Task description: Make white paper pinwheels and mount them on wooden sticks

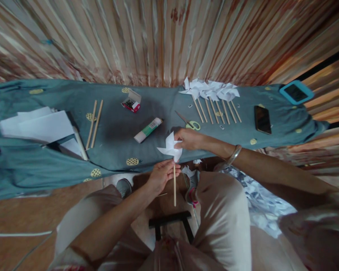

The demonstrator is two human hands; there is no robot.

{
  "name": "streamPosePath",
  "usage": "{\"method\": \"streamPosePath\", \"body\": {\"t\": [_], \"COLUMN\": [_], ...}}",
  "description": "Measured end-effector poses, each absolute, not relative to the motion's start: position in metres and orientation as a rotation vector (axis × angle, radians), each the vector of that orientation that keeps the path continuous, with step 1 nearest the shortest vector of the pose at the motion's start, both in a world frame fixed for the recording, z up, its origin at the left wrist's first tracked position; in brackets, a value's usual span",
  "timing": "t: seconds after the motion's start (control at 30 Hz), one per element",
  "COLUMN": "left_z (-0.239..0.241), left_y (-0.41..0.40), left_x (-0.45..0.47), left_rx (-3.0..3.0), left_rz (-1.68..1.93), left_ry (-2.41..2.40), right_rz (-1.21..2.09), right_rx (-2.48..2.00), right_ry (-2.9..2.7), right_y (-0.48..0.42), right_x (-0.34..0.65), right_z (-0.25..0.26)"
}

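Paper pinwheel [171,147]: white folded vanes atop a thin wooden stick [174,186], held upright just before the table [115,124] edge. Left hand [161,175] pinches the stick's top; right hand [190,138], wrist bent, grips a vane.

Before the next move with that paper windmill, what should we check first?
1. Stick gripped near its top by the left hand: ok.
2. Paper windmill pinched by the right hand: ok.
3. Paper windmill sitting at the stick's top end: ok.
4. Paper windmill fastened to the stick: cannot tell, fingers hide the joint.
5. Scissors lying on the cloth, apart from both hands: ok.
6. Small red box open: ok.
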State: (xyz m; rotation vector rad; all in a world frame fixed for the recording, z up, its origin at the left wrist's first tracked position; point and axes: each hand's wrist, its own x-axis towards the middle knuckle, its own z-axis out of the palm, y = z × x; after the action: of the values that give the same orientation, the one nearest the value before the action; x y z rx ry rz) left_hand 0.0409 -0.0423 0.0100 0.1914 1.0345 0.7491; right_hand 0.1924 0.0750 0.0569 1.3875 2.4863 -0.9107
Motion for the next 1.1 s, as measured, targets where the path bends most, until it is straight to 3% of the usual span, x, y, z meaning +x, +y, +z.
{"method": "streamPosePath", "body": {"t": [1.1], "left_z": [-0.002], "left_y": [-0.042], "left_x": [0.044], "left_rx": [0.234], "left_rz": [0.771], "left_ry": [0.977], "right_rz": [-0.827], "right_rx": [1.247], "right_ry": [2.276], "right_y": [0.094], "right_x": [0.174], "right_z": [0.071]}}
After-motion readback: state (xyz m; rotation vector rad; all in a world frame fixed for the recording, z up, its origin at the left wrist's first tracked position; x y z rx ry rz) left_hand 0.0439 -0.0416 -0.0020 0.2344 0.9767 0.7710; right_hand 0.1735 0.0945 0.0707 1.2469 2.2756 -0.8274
